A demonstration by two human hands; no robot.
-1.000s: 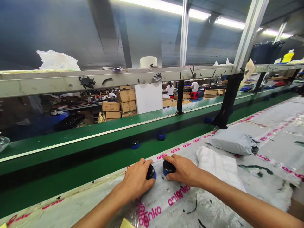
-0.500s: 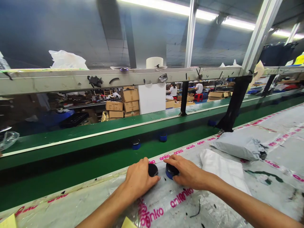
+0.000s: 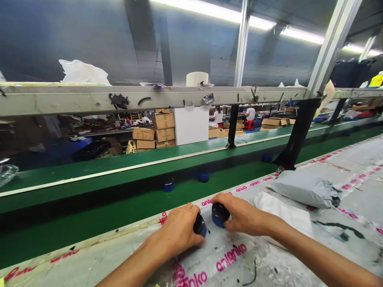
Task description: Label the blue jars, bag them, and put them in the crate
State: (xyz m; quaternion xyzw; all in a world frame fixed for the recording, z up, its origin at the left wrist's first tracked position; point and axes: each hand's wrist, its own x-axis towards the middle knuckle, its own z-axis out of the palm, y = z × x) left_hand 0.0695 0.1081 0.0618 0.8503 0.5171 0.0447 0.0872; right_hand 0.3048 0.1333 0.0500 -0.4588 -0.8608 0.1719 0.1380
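In the head view, my left hand [image 3: 181,227] curls round a small round thing with a black top and blue side [image 3: 200,224], thumb nearest me and fingers on the far side. It looks slightly tilted. Just to its right, my right hand [image 3: 241,214] grips a similar black-topped blue round piece [image 3: 220,215] from the right. Both pieces are at the plastic-covered table [image 3: 239,271] near its far edge; whether they rest fully on it I cannot tell. Two more such pieces, a nearer one [image 3: 168,184] and a farther one [image 3: 204,175], sit on the green conveyor belt [image 3: 125,215].
A grey plastic bag [image 3: 302,189] and folded white sheet material [image 3: 284,209] lie right of my hands. A black-wrapped post [image 3: 299,133] stands at the belt. Above runs a metal shelf rail [image 3: 167,97]. Cardboard boxes [image 3: 164,125] and seated people [image 3: 218,115] are beyond.
My left hand has shifted right and toward me, with its piece tilting more. My right hand has moved slightly right with its piece. The pieces on the belt have drifted a little left.
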